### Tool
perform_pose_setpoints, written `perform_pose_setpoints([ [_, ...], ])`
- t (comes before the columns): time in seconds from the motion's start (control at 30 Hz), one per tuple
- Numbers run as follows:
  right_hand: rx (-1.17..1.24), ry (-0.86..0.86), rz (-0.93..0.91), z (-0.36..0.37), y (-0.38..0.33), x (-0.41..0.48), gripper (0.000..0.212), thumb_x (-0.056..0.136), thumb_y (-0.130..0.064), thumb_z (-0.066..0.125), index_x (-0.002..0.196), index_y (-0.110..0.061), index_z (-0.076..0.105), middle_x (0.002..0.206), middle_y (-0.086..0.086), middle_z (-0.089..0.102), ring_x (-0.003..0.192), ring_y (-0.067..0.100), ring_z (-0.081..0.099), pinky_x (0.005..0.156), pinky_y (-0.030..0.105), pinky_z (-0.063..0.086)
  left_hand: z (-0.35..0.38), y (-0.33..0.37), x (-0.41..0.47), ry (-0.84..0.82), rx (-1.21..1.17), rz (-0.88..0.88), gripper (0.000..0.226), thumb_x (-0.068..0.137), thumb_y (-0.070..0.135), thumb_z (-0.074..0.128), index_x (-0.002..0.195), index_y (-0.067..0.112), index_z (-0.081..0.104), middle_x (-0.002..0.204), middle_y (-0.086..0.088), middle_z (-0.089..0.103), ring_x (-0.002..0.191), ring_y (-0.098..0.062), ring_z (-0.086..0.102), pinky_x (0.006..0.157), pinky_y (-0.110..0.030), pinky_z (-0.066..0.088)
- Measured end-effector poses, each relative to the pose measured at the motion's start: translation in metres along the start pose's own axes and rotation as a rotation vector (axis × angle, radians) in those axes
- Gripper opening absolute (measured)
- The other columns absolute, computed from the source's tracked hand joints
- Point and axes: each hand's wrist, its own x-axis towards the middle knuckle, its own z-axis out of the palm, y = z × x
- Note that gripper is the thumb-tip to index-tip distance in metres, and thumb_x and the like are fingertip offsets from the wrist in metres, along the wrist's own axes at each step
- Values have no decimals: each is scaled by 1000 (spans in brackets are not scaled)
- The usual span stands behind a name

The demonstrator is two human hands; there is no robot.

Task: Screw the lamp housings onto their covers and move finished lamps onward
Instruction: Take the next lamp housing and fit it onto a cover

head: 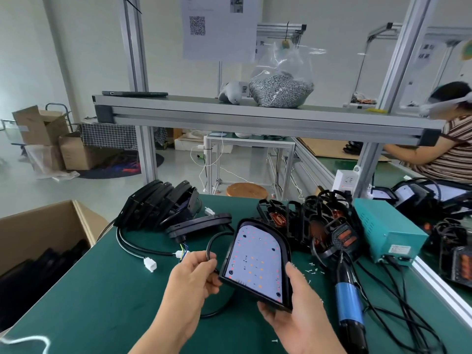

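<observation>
head | lamp housing (255,261) held over green bench (102,290), LED face up, rounded end pointing away, long axis near-to-far | left hand (190,279) pinches its cable (210,247) | right hand (293,315) grips near-right edge | aluminium shelf (229,111), screw bag (281,90) behind

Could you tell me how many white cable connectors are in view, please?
3 connectors: one on the mat left of the left hand, one just above that hand, one behind the loose cover; others may be hidden.

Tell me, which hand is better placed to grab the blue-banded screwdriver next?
Right, probably. The right hand, holding the lamp, is beside the screwdriver; the left hand grips the cable on the far side.
</observation>
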Motion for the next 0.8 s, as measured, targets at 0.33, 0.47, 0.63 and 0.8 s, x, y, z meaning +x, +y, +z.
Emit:
perform_pose_setpoints([
  [0.33,-78,-53,-92,8,5,7,31,105,-29,46,105,-12,73,94,8,79,71,20,75,61,32,54,-3,-12,-32,16,-209,-173,16,94,-11,44,90,-3,58,58,-8,56,39,-14,51,33,-21,37],
  [0.47,-198,-14,-173,16,21,6,45,103,-30,48,117,13,53,111,40,51,85,34,56,77,35,43,-10,-18,-35,26,-62,-182,30,97,-5,40,108,11,63,79,-10,72,60,-20,68,47,-28,43],
  [0.63,-247,2,-314,25,52,-1,16,105,-18,48,103,-8,60,91,9,63,79,15,50,70,12,43,2,-14,-42,145,-210,-84,19,96,32,56,113,30,63,103,1,75,90,-20,73,74,-46,57],
  [0.8,-330,-102,-373,33,72,-15,32,92,-22,68,123,-26,60,106,-11,76,102,10,70,97,38,52,-9,-4,-36,342,23,13,15,96,26,61,111,26,65,109,2,73,101,-17,68,95,-44,50],
])
